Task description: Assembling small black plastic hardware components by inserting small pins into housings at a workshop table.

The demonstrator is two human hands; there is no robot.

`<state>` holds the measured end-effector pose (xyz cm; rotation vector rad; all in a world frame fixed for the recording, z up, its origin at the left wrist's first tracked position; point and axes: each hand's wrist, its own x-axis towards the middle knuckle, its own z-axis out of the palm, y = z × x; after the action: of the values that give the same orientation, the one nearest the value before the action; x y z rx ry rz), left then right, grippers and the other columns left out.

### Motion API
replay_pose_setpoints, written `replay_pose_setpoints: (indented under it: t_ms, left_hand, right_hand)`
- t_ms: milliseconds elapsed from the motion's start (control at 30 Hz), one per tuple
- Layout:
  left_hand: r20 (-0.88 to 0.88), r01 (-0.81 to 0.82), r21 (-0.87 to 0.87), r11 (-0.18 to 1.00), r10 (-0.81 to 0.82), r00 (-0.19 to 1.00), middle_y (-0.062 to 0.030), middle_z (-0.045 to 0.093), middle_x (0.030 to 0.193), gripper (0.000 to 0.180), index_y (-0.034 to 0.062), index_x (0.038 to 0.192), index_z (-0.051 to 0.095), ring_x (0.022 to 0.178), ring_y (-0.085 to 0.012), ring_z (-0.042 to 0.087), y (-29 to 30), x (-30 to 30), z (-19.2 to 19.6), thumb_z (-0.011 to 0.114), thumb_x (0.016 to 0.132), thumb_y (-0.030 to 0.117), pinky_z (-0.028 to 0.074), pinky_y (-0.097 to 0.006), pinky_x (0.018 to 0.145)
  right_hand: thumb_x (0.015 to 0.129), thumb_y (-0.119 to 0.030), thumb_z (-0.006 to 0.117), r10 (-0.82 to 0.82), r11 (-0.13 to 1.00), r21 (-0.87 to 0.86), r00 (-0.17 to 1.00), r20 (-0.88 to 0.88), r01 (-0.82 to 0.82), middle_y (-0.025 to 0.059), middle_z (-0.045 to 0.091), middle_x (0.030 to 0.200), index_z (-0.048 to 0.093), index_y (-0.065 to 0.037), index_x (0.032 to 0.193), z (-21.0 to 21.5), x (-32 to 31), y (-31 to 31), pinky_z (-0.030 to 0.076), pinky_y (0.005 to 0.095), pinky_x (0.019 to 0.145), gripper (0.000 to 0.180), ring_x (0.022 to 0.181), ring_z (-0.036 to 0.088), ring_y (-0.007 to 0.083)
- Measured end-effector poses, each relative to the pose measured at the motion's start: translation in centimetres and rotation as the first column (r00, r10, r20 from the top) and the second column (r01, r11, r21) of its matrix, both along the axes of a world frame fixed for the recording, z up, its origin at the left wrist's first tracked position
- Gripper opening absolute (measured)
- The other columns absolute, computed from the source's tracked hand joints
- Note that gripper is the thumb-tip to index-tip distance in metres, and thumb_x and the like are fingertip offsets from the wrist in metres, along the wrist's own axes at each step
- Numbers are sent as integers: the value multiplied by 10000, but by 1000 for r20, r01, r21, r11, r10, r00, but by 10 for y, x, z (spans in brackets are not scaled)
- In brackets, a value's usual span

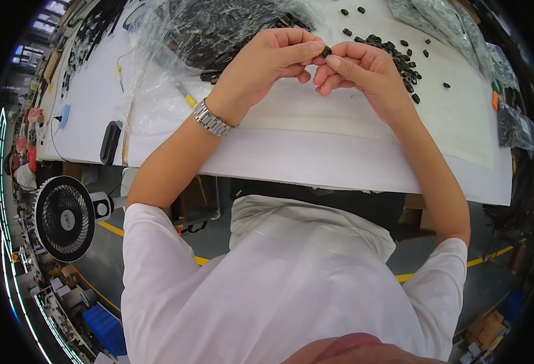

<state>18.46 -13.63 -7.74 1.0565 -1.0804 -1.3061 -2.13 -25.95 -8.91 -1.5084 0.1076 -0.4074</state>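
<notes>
Between my fingertips, above the white table (339,155), is a small dark oval piece (326,52). My left hand (273,60), with a metal-band watch (213,119) on its wrist, pinches it from the left between thumb and forefinger. From the right, my right hand (364,70) grips the same piece with thumb and fingers. Just beyond my right hand lies a loose pile of similar small black pieces (407,71), several of them scattered apart. Behind my left hand is a large clear plastic bag (200,30) with many dark parts in it.
A black handheld-sized object (110,143) lies near the table's left edge. A fan (67,218) stands left of the table. Clear plastic bags (518,128) lie along the right edge, by an orange item (495,100). A yellow-ended tool (190,101) lies beside my left wrist.
</notes>
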Motion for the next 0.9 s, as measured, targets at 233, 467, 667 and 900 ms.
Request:
replay_pose_setpoints:
  t_ms: [233, 467, 667, 900]
  left_hand:
    - [378, -143, -270, 952, 241, 894, -3, 699, 968, 215, 17, 1099, 717, 862, -81, 625, 1, -16, 1, 722, 1026, 219, 518, -260, 781]
    - [352, -95, -270, 958, 190, 916, -4, 690, 945, 248, 3, 1073, 726, 848, -85, 607, -4, -6, 0, 693, 1047, 247, 514, -254, 805]
    - [298, -125, -290, 949, 213, 931, -22, 713, 973, 248, -7, 1107, 732, 886, -96, 639, -5, -14, 1, 707, 1038, 230, 528, -260, 817]
    - [505, -147, -297, 943, 286, 815, -41, 729, 1006, 218, -17, 1144, 717, 914, -94, 674, -2, -9, 7, 719, 1023, 165, 560, -269, 834]
  right_hand:
    - [1099, -158, 577, -118, 993, 19, 992, -36, 119, 156, 780, 1003, 707, 57, 1174, 1, -1, 7, 621, 297, 845, 263, 840, 767, 180]
    - [1096, -154, 577, -111, 993, -39, 994, 19, 112, 150, 782, 1000, 720, 46, 1160, 4, -1, 13, 619, 295, 834, 254, 828, 764, 178]
    - [1094, -209, 587, -148, 983, 113, 989, 7, 147, 136, 784, 988, 726, 29, 1147, 1, -3, 5, 622, 299, 828, 280, 814, 762, 176]
    - [1096, -209, 579, -173, 983, 57, 985, -4, 173, 138, 784, 973, 729, 31, 1132, 5, -1, 11, 627, 298, 812, 285, 800, 760, 165]
